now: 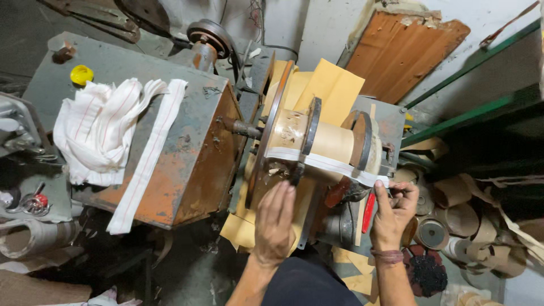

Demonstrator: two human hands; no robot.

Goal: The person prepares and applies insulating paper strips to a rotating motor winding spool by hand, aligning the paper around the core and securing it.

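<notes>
The white tape strip [331,164] wants even tension and a square edge across the cream spool [331,141]. The right hand [394,212] pinches the strip's end just right of the spool, while the left hand [275,221], fingers together, presses flat below it.

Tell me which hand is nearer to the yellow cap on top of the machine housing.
The left hand. It lies flat on the big disc, to the lower right of the yellow cap. The right hand pinches the white strip farther right.
</notes>
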